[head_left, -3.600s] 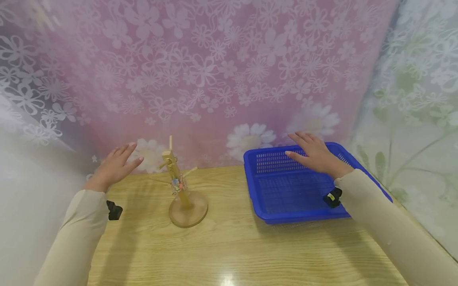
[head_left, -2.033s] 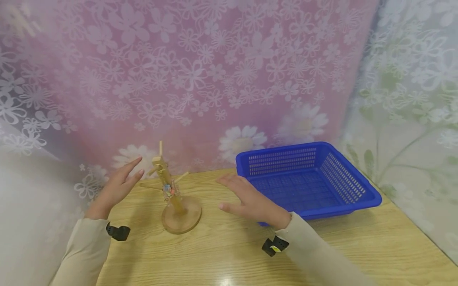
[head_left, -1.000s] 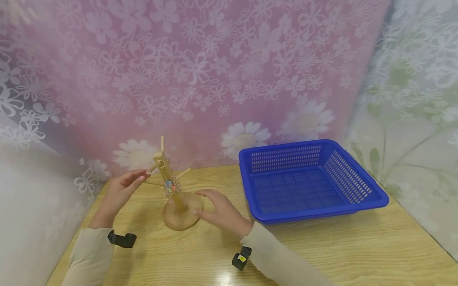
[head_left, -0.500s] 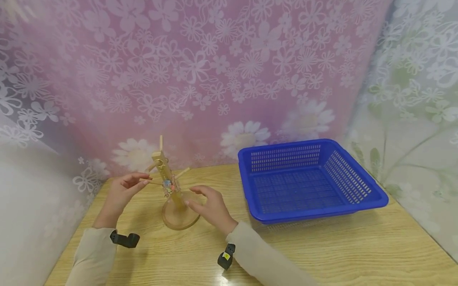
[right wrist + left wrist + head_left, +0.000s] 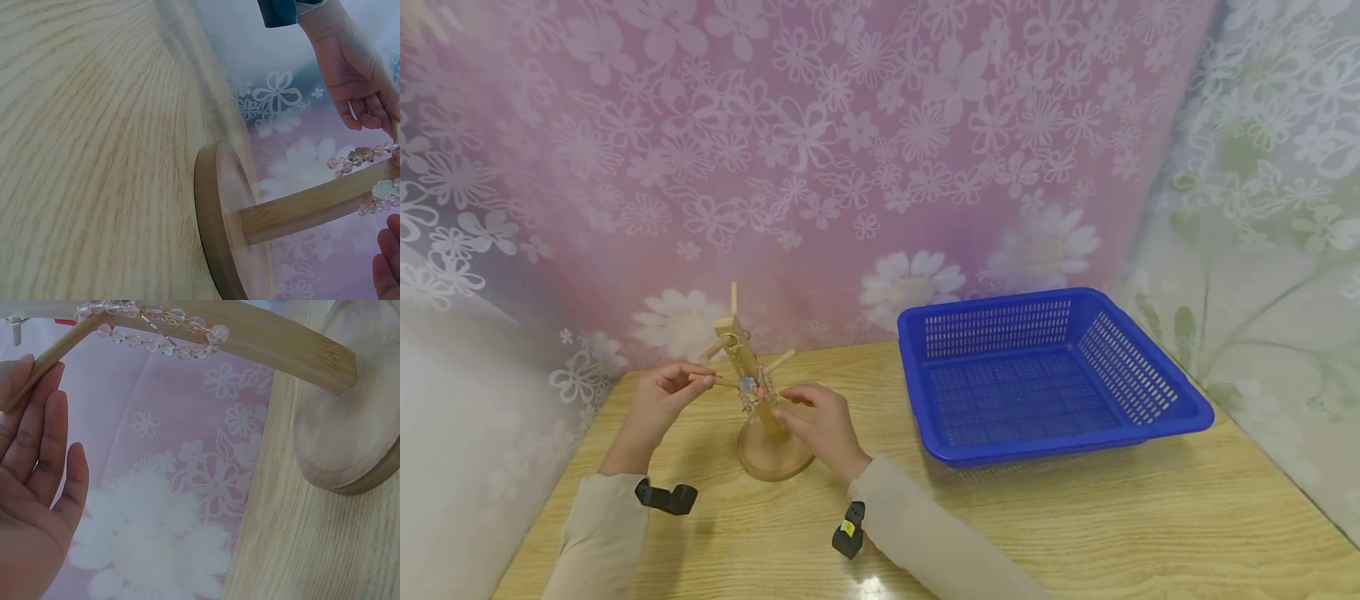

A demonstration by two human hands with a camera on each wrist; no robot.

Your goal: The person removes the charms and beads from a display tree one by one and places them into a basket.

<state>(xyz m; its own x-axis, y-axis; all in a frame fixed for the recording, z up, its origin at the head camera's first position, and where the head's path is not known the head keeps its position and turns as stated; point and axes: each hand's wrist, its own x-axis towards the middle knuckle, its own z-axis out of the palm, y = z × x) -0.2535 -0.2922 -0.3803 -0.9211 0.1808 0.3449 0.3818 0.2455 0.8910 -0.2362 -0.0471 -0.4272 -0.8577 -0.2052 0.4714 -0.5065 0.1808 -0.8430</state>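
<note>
A wooden jewelry stand (image 5: 767, 423) with a round base stands at the left of the table, several pegs sticking out of its post. Clear and pink beaded bracelets (image 5: 150, 345) hang on its lower pegs, with blue and coral pieces among them in the head view. My left hand (image 5: 653, 408) pinches the end of the left peg (image 5: 59, 355) between thumb and fingers. On the other side, my right hand (image 5: 826, 427) has its thumb and forefinger apart, fingertips right at the beads. Gold-coloured rings (image 5: 730, 340) hang near the top peg.
A blue plastic basket (image 5: 940, 452) with slotted sides sits on the wooden table (image 5: 1075, 525) to the right of the stand. A pink flowered curtain (image 5: 865, 167) hangs behind the table, and a pale wall stands close on the left.
My right hand has come left from over the basket to the bracelets. My left hand has moved in to the stand and taken hold of the left peg.
</note>
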